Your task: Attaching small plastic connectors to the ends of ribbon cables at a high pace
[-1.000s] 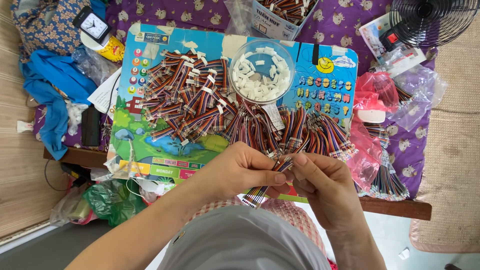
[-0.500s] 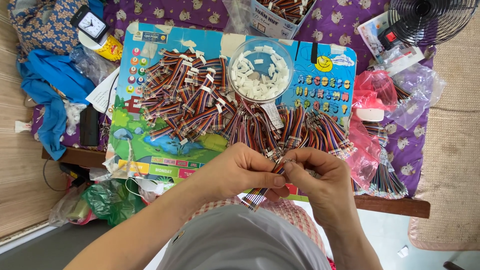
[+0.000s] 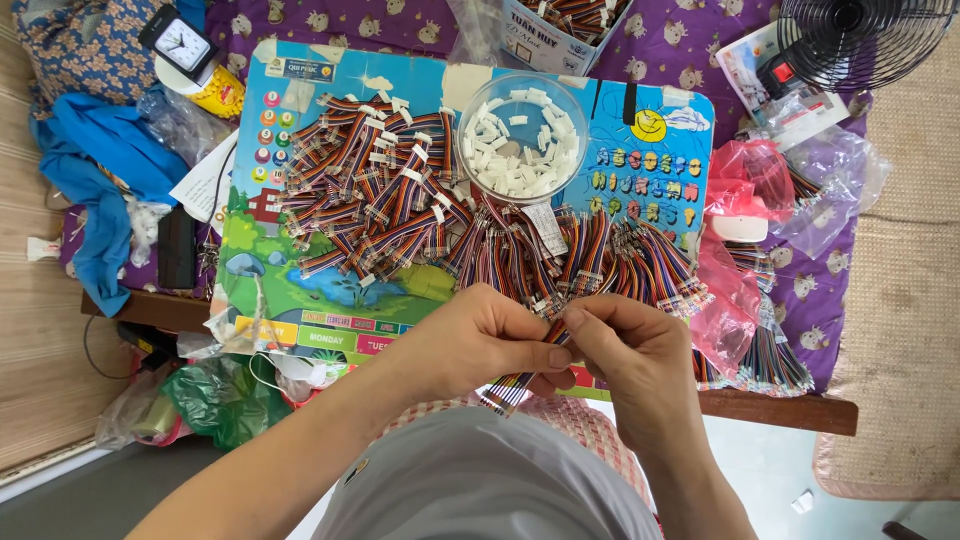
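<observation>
My left hand (image 3: 480,340) and my right hand (image 3: 630,355) meet in front of my chest, both pinched on one short multicoloured ribbon cable (image 3: 515,383) whose free end hangs down towards my lap. Just beyond my fingers lies a wide heap of the same ribbon cables (image 3: 420,215) with white plug ends, spread over a colourful picture board (image 3: 290,290). Behind the heap stands a clear round bowl (image 3: 522,140) of small white connector housings.
A black fan (image 3: 860,40) sits at the far right, pink and clear plastic bags (image 3: 740,200) with more cable bundles (image 3: 770,360) beside the board. At the left are blue cloth (image 3: 95,190), a small clock (image 3: 180,42) and a green bag (image 3: 225,400). A cardboard box (image 3: 560,30) of cables stands behind.
My hands have closed together on the cable and shifted slightly; my right fingers have moved in against my left thumb. The heap and bowl have not moved.
</observation>
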